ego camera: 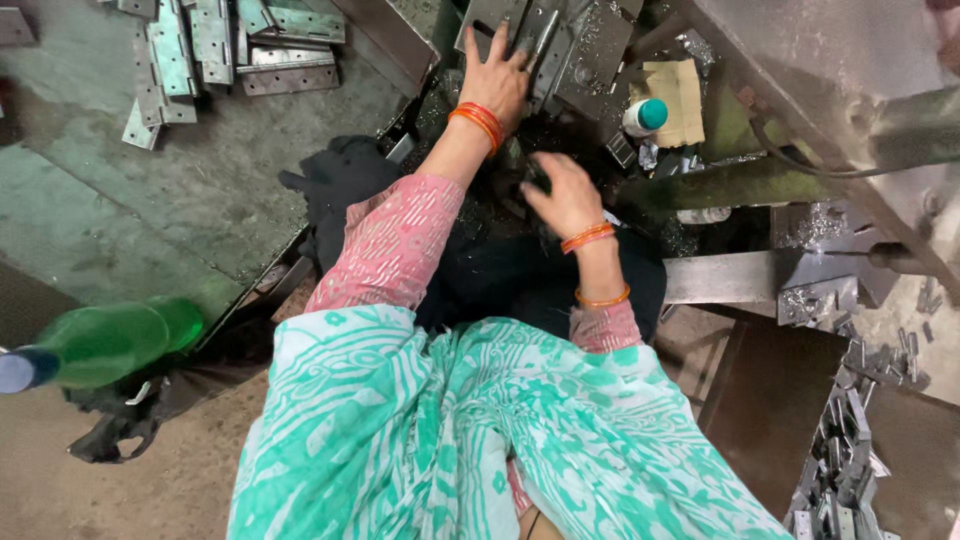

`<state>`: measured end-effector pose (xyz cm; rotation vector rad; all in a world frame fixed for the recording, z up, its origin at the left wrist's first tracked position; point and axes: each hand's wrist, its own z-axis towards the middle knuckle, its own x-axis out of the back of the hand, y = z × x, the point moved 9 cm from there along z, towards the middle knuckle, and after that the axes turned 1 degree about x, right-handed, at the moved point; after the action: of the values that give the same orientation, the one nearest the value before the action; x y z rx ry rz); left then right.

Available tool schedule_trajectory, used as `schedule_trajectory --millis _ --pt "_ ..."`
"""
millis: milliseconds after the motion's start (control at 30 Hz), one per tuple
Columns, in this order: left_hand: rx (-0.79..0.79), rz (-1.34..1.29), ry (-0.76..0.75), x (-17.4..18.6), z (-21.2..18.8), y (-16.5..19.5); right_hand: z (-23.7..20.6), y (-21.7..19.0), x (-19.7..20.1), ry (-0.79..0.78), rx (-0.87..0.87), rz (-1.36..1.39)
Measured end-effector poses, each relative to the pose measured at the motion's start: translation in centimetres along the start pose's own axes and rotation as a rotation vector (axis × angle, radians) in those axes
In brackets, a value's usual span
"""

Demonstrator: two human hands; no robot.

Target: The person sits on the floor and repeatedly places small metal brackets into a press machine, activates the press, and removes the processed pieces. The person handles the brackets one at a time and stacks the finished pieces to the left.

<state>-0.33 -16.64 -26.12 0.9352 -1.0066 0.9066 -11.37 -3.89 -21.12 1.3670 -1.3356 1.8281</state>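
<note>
while the head view looks straight down, the left hand point(497, 78) lies flat with fingers spread on a grey metal plate point(520, 30) at the top, pressing rather than gripping, seemingly to steady it. just below that plate, the right hand point(562, 195) hovers half curled over dark clutter; whether it holds anything i cannot tell. left of the plate, a stack of metal hinges point(210, 45) rests on the table point(150, 190). right of the plate stands a white bottle with a teal cap point(645, 116).
</note>
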Motion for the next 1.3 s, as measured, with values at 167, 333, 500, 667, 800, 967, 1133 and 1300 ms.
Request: schedule_trajectory --millis 167,333,500,667,800,967,1133,1300 --pt "-0.016 -0.051 0.082 0.5 0.9 -0.3 -4.6 1.4 -5.8 -0.004 -0.149 -0.084" --pt "-0.019 -0.061 0.034 0.7 0.5 -0.2 -6.2 3.3 -9.5 -0.099 -0.304 -0.002" --pt "-0.036 -0.056 0.023 0.9 0.6 -0.5 -3.8 2.8 -6.8 -0.168 -0.17 -0.02" --pt "-0.046 -0.067 0.092 1.4 0.6 -0.7 -2.1 2.7 -4.6 -0.209 -0.152 -0.09" --pt "-0.035 -0.061 0.008 0.6 0.6 -0.5 -3.7 2.5 -7.9 -0.191 -0.242 -0.171" --pt "-0.05 0.008 0.132 1.5 0.3 -0.3 -6.5 1.7 -10.6 0.051 -0.222 0.059" --pt "-0.027 -0.001 0.141 1.7 -0.3 -0.1 -5.9 2.7 -10.8 -0.115 -0.237 0.112" --pt "0.027 0.037 0.137 2.5 0.3 0.0 -3.5 2.8 -5.9 -0.123 -0.112 0.001"
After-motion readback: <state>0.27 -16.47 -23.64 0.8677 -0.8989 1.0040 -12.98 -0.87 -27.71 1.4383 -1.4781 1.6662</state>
